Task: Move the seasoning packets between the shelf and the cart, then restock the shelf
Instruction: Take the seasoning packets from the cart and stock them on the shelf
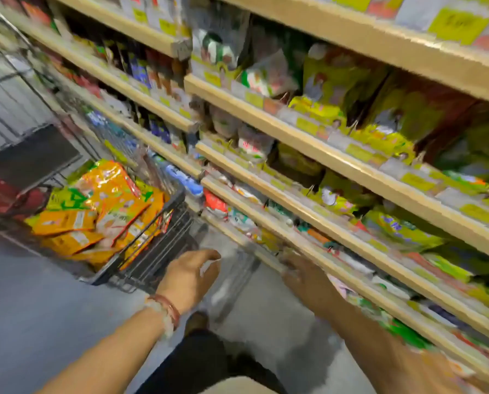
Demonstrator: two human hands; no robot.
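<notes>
Orange and yellow seasoning packets (104, 211) lie piled in the dark wire cart basket (163, 251) at the left. My left hand (189, 277) hovers just right of the basket's front corner, fingers apart and holding nothing. My right hand (300, 271) is blurred and reaches toward the low shelf (294, 240) among the packets there; whether it grips anything is unclear. Yellow-green packets (334, 89) stand on the upper shelves at the right.
Wooden-edged shelves with price tags run diagonally from upper left to lower right. A red item (1, 194) sits in the cart's left part. Grey floor (38, 294) lies below the cart, and my dark trouser leg (197, 362) shows at the bottom.
</notes>
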